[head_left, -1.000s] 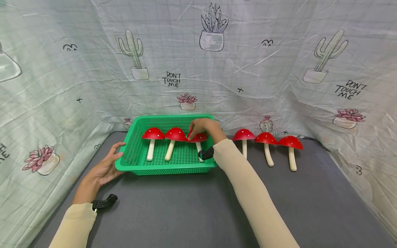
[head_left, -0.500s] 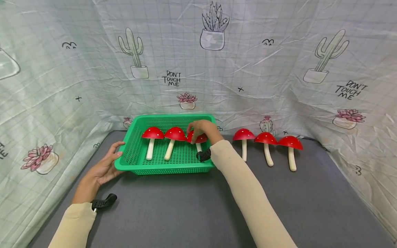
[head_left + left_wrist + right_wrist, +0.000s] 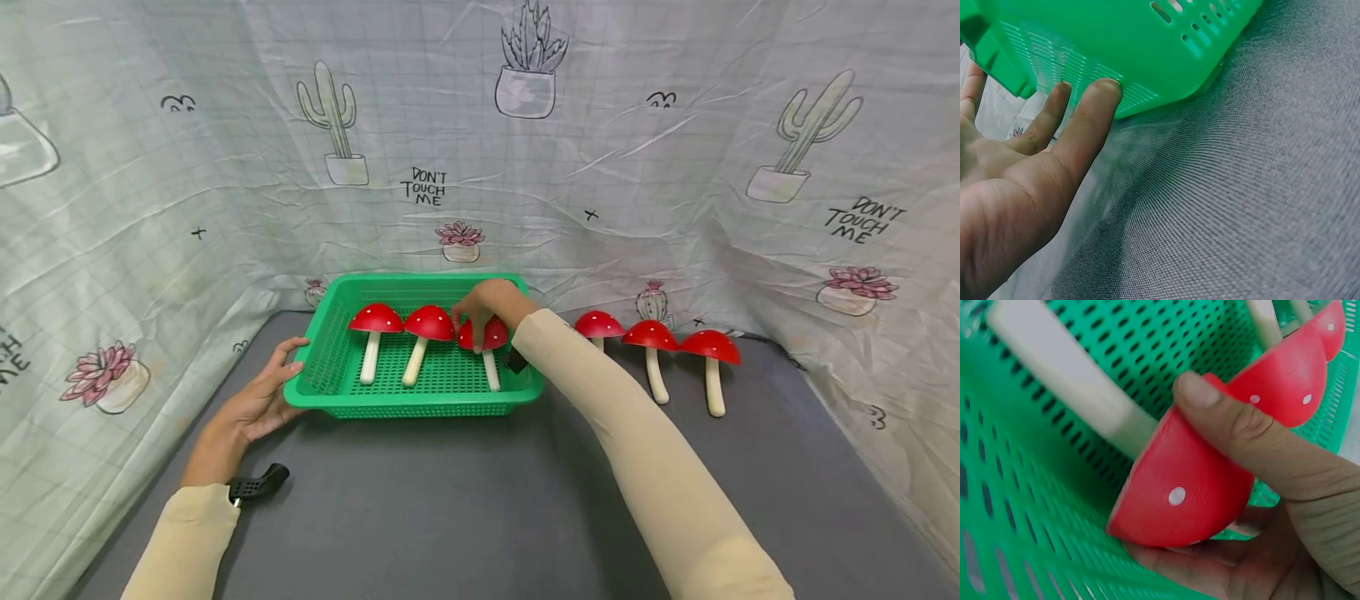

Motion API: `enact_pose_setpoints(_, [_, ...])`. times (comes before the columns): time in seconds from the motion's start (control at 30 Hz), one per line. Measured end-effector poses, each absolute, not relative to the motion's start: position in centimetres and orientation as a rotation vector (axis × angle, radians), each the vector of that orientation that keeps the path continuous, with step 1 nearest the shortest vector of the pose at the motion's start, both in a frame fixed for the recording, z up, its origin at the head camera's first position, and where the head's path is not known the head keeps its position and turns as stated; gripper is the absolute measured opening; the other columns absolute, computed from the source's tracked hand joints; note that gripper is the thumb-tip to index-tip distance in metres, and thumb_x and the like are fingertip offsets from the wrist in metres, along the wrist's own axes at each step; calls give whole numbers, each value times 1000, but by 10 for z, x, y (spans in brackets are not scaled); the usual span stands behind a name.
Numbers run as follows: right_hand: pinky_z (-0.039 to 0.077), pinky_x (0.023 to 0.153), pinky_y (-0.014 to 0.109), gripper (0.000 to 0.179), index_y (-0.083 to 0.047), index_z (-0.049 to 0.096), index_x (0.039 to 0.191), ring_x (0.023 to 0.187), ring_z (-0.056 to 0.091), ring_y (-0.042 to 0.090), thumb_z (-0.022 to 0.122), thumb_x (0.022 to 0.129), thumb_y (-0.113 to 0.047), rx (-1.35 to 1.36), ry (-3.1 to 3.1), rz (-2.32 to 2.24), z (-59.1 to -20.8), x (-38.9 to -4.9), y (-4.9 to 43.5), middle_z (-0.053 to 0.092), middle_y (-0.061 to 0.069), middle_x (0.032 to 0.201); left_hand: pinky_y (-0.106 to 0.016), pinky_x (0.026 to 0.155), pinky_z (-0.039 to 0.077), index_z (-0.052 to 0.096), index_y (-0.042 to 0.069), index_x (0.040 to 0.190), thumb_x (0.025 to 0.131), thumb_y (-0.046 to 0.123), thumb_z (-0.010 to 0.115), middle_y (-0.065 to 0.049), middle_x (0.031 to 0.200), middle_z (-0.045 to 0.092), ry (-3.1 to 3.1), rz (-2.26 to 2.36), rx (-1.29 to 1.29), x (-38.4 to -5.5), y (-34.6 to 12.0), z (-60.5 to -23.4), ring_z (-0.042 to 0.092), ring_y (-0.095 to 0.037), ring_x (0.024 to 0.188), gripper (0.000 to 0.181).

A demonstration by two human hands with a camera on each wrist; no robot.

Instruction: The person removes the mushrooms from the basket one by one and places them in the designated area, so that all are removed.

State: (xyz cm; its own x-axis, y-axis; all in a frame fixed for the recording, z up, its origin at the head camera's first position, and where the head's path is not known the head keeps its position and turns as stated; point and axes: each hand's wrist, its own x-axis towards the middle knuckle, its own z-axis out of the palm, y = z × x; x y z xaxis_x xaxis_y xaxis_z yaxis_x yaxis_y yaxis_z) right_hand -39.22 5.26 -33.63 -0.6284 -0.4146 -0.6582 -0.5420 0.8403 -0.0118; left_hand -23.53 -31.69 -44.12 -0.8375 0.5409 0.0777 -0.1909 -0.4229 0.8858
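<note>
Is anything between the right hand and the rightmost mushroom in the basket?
Nothing visible: the right hand grips the rightmost mushroom in the green basket directly by its cap. The middle mushroom lies close beside it on the left, but not in between.

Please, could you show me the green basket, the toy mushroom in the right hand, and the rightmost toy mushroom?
Green perforated basket (image 3: pixel 412 401): head view, on its front rim.
Held toy mushroom (image 3: pixel 1175 478): right wrist view, on its red cap.
Rightmost toy mushroom (image 3: pixel 711 347): head view, on its red cap.

Mushroom caps (image 3: pixel 429 322) red, white-dotted; stems (image 3: pixel 414 362) cream; basket (image 3: pixel 412 401) green; tabletop (image 3: pixel 420 500) grey.
</note>
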Motion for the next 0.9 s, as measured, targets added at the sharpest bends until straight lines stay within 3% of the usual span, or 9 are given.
enact_pose_setpoints(0.17, [51, 81, 34, 56, -33, 51, 128, 111, 49, 21, 85, 84, -40, -705, 2296, 223, -339, -400, 53, 48, 4, 130, -38, 85, 57, 34, 34, 137, 112, 10, 24, -4, 127, 53, 1333, 2290, 488, -236, -316, -441, 67, -19, 102, 36])
enact_pose_setpoints(0.47, [57, 78, 34, 61, -29, 47, 132, 81, 64, 21, 85, 85, -33, -692, 2194, 140, -339, -404, 56, 43, 8, 134, -38, 85, 57, 32, 33, 136, 112, 10, 27, -5, 127, 53, 1332, 2292, 478, -235, -316, -443, 67, -20, 102, 34])
enact_pose_setpoints(0.67, [57, 86, 36, 64, -31, 43, 134, 85, 70, 23, 85, 85, -33, -743, 2114, 207, -334, -404, 59, 37, 9, 142, -38, 86, 57, 32, 34, 137, 112, 10, 26, -5, 126, 54, 1309, 2286, 493, -235, -314, -444, 67, -19, 101, 35])
enact_pose_setpoints(0.9, [54, 93, 37, 63, -35, 41, 137, 101, 66, 23, 81, 88, -36, -863, 2080, 317, -330, -407, 58, 39, 4, 148, -37, 85, 57, 33, 34, 137, 112, 9, 25, -6, 126, 55, 1301, 2284, 505, -235, -317, -442, 68, -19, 99, 36])
